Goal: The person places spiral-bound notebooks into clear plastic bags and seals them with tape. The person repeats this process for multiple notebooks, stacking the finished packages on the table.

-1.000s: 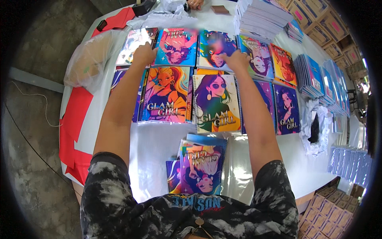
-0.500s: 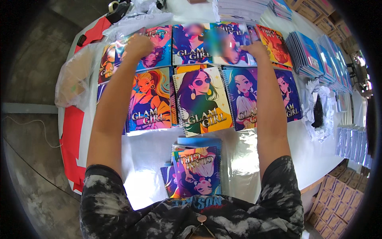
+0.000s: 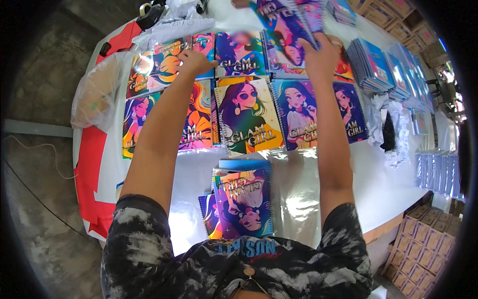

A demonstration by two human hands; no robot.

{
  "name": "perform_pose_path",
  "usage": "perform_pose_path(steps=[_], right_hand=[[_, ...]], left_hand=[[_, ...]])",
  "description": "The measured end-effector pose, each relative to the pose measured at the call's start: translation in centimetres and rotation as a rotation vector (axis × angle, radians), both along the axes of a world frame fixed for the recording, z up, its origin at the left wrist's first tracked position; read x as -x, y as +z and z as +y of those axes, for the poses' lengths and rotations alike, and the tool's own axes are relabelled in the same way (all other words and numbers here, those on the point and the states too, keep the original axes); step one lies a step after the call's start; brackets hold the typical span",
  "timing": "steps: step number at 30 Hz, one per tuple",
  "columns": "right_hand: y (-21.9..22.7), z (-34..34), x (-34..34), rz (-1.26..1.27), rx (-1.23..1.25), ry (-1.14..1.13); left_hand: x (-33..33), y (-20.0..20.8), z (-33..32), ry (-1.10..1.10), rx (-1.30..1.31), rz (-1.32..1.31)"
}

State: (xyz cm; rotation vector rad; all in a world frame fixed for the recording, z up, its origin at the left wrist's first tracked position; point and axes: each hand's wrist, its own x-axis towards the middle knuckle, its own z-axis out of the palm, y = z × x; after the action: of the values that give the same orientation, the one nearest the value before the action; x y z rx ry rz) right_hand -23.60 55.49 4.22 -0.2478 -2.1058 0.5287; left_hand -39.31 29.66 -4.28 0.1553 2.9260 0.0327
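Spiral-bound notebooks with bright illustrated covers lie in two rows across the table, some upside down to me. My right hand point(image 3: 321, 52) grips purple spiral notebooks point(image 3: 286, 25), raised and tilted at the back right; motion blurs them, and I cannot tell how many there are. At the back left, my left hand point(image 3: 196, 64) is over an orange-covered notebook point(image 3: 172, 60) and a pink and blue one, fingers apart and holding nothing. A cream-covered notebook point(image 3: 249, 117) lies front centre between my forearms. Closest to me is a small notebook pile point(image 3: 244, 204), its top cover upside down.
Blue notebook stacks point(image 3: 371, 65) stand at the right. Crumpled white wrapping point(image 3: 396, 129) lies near them. On the left are a clear plastic bag point(image 3: 97, 92), red sheets point(image 3: 89, 174) and a tape dispenser point(image 3: 149, 17). Cartons point(image 3: 423, 244) are piled beyond the right table edge.
My right hand has lifted purple notebooks up and away from the back row. My left hand has moved right, its fingers now spread. The view has shifted slightly.
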Motion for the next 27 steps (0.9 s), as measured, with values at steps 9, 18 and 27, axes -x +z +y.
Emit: perform_pose_path(steps=[9,18,27], right_hand=[[5.2,2.4,-28.3,0.27,0.841,0.043],[5.2,-0.9,-41.3,0.405,0.899,0.113],[-2.1,-9.5,-37.8,0.023,2.012,1.212]], left_hand=[[2.2,0.5,-3.3,0.0,-0.047,-0.026],[-14.9,10.7,-8.1,-0.311,-1.115,0.569],[-40.5,1.5,-16.9,-0.958,-0.341,0.062]])
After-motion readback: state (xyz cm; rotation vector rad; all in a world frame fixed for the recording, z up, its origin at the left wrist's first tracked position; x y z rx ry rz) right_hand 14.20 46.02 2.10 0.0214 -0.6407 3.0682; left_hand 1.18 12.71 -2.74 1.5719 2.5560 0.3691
